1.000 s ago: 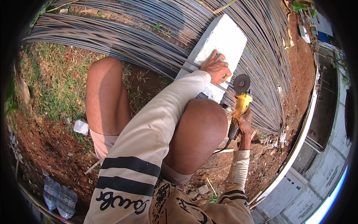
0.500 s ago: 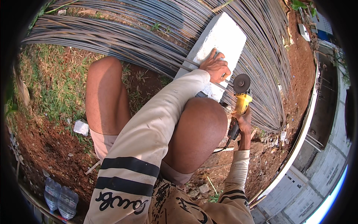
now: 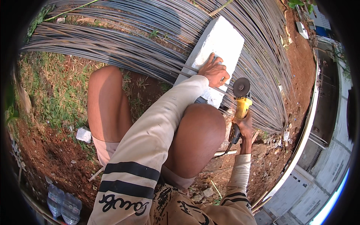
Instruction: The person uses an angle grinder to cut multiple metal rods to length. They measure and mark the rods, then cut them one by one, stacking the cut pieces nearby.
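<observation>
My left hand (image 3: pixel 214 72) is closed over a few thin steel rods (image 3: pixel 190 68), pressing them onto a white block (image 3: pixel 222 41). Their ends come out on the right side of the hand. In my right hand (image 3: pixel 244 125) is a yellow and black angle grinder (image 3: pixel 243 107), gripped by its body with the disc up. The dark round disc (image 3: pixel 241 87) stands close to the rod ends, right of the block; whether it touches them I cannot tell. A cable trails from the grinder's lower end.
Long steel rods (image 3: pixel 93 41) lie in bundles on the far side, curving round to the right (image 3: pixel 268 71). My bent knees flank my left arm. A small white chunk (image 3: pixel 83 134) and two plastic bottles (image 3: pixel 63 205) are at the left. A block wall (image 3: pixel 315 187) stands at the right.
The view has shifted slightly. Both hands keep nearly the same places, left on the rods and right on the angle grinder.
</observation>
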Tool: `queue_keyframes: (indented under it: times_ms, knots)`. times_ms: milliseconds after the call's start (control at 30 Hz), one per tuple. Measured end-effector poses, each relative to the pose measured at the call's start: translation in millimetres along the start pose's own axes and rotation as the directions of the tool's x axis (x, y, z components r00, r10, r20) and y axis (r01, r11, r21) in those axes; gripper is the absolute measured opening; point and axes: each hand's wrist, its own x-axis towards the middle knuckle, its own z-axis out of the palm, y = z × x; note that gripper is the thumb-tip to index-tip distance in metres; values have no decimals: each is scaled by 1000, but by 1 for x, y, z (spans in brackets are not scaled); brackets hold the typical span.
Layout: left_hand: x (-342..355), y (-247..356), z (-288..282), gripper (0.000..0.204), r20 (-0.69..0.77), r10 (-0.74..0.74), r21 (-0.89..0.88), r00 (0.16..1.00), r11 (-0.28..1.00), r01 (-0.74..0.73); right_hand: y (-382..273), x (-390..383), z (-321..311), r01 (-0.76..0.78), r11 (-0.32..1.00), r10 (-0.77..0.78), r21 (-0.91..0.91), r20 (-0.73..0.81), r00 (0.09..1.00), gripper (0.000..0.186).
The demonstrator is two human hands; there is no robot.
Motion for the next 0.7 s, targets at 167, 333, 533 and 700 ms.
queue_keyframes:
  times_ms: [167, 333, 533, 700]
  knots:
    - [-1, -1, 0, 14, -41, 23, -9, 999, 1000, -24, 9, 3, -1, 37, 995, -40, 90, 40, 998, 100]
    - [0, -1, 0, 11, -24, 14, -11, 1000, 1000, -14, 4, -6, -7, -29, 993, 28, -117, -4, 1000, 98]
    - [-1, 0, 0, 10, -38, 22, -23, 999, 999, -23, 6, -7, -1, 1, 995, -8, -96, -68, 998, 70]
    - [-1, -1, -2, 11, -37, 35, -33, 999, 999, -37, 21, 8, -4, 41, 999, -41, -36, -23, 999, 86]
